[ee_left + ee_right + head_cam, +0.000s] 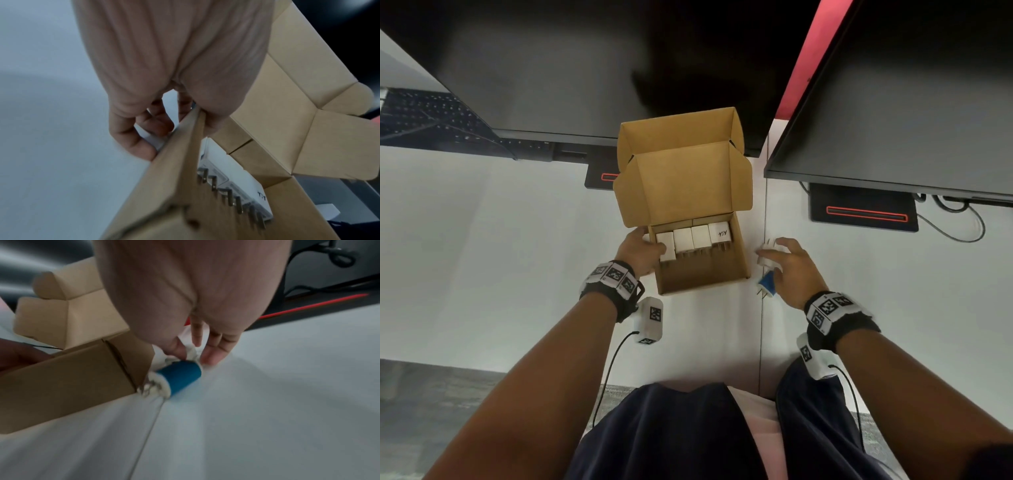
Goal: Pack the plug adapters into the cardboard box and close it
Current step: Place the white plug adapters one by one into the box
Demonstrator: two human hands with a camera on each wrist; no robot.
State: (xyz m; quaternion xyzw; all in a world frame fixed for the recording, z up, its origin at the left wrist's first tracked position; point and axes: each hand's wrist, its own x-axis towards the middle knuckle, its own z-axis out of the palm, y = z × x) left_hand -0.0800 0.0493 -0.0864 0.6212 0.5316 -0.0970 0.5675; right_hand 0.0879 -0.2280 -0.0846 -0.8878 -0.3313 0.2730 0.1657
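- My left hand [642, 251] grips the left wall of the cardboard box [739, 253]: the thumb curls over the rim on the inside, and the fingers [144, 146] press the outside of that wall.
- The cardboard box stands open on the white desk [500, 257], near the middle of it and well back from the near edge, with its lid flap tilted up toward the monitors [551, 68] along the far edge.
- Four white plug adapters [693, 238] stand in a row against the far wall of the box, touching one another, prongs pointing toward me; the rightmost one bears handwriting.
- My right hand [792, 267] is down on the desk just to the right of the box, fingers curled round a white plug adapter [767, 255] that lies there; the thumb and fingertips pinch it from both sides.
- A blue plug adapter [180, 376] lies on the desk touching the white one, beside the near right corner of the box, its prongs toward the near edge.
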